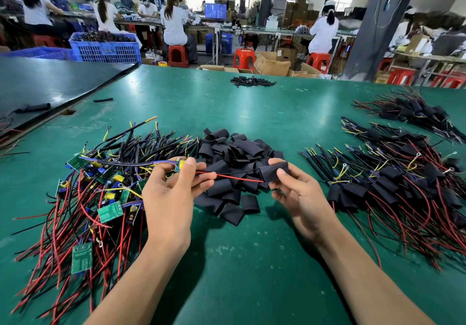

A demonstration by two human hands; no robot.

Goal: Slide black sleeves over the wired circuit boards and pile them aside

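My left hand (174, 193) pinches a small wired circuit board (180, 165) between thumb and fingers, above the green table (227, 261). Its red wire (239, 178) and a black wire run right into a black sleeve (273, 171) that my right hand (300, 193) pinches. Behind both hands lies a heap of loose black sleeves (234, 171). At the left sits a tangle of bare boards with red and black wires (95, 198). At the right lies the pile of sleeved boards (393, 186).
A second sleeved pile (413, 112) lies at the far right. A small heap of black tube pieces (252, 81) sits near the far edge. A dark board (50, 85) covers the left rear. Seated workers, blue crates and red stools fill the background.
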